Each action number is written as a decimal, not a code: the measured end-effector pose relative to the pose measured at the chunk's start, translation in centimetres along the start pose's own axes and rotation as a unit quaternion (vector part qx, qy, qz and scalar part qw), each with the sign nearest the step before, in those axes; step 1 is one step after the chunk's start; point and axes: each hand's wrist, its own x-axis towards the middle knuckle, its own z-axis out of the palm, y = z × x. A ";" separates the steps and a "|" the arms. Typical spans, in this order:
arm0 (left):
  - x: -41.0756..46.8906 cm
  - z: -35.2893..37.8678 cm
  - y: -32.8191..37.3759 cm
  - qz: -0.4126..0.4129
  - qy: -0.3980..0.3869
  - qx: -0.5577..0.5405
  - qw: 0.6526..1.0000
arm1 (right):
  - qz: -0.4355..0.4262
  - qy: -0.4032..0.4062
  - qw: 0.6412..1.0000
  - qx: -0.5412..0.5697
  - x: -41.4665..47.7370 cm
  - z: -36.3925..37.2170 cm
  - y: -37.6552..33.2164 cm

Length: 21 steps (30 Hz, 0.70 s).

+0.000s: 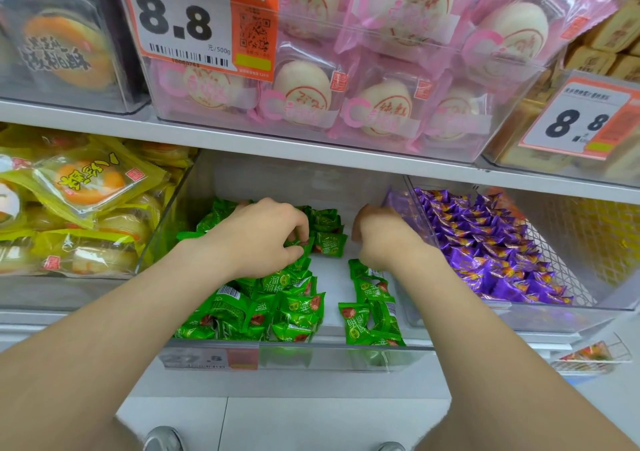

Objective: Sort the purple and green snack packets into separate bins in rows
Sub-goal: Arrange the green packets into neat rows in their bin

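Shop shelving (242,138) holds a clear bin (311,355) of green packets (298,312) — left hand (259,239) pinches one, right hand (381,237) curls near purple packets (485,242) — its grasp hidden.

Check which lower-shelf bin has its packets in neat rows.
The clear bin of purple packets; the green packets in the next bin lie jumbled, with gaps.

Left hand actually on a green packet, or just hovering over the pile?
Touching. The head view shows the left hand pinching a green packet between thumb and fingertips, inside the clear bin; no gap is visible.
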 end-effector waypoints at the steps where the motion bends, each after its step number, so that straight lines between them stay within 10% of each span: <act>1: 0.0 0.0 0.0 0.000 0.000 -0.001 1.000 | -0.013 -0.024 1.000 -0.008 -0.5 0.2 0.1; 9: -0.1 0.1 0.5 0.014 0.005 -0.020 1.000 | -0.068 -0.034 0.997 -0.019 -2.0 0.5 0.0; 21: 0.1 -1.5 1.1 -0.010 0.060 -0.210 0.976 | -0.099 -0.038 0.874 0.475 -4.7 -2.5 -0.7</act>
